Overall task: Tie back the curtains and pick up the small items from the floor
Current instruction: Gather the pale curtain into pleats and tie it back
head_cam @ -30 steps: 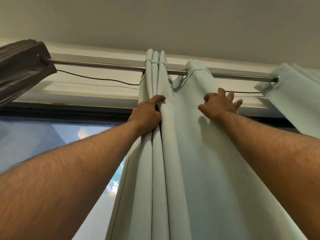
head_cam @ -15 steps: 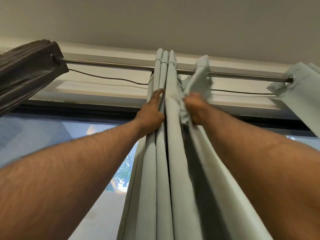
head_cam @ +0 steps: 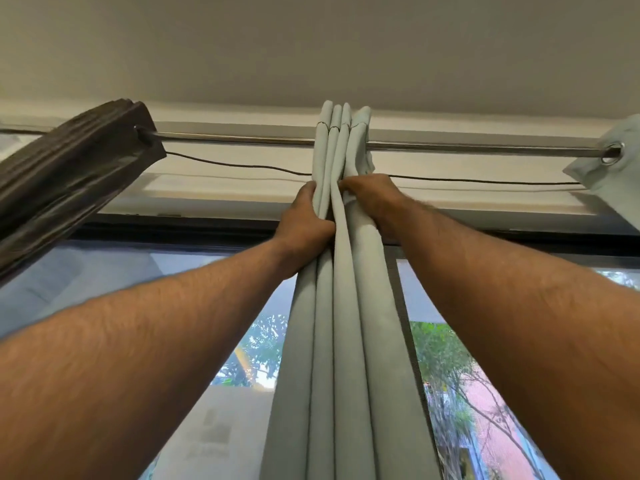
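Your left hand [head_cam: 304,220] and right hand [head_cam: 370,202] grip the light curtain [head_cam: 343,306], folds pressed together | bunched, not tied | floor items unseen, still left

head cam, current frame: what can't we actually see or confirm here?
- Floor and small items: outside the head view, which looks up.
- Right hand fingertips: buried in the pale green pleated curtain.
- Left hand fingers: behind the same folds.
- Curtain hem, any tie-back: cut off by the bottom edge.
- Dark grey bunched curtain: cut off by the left edge.
- Steel rod ends: covered by fabric.
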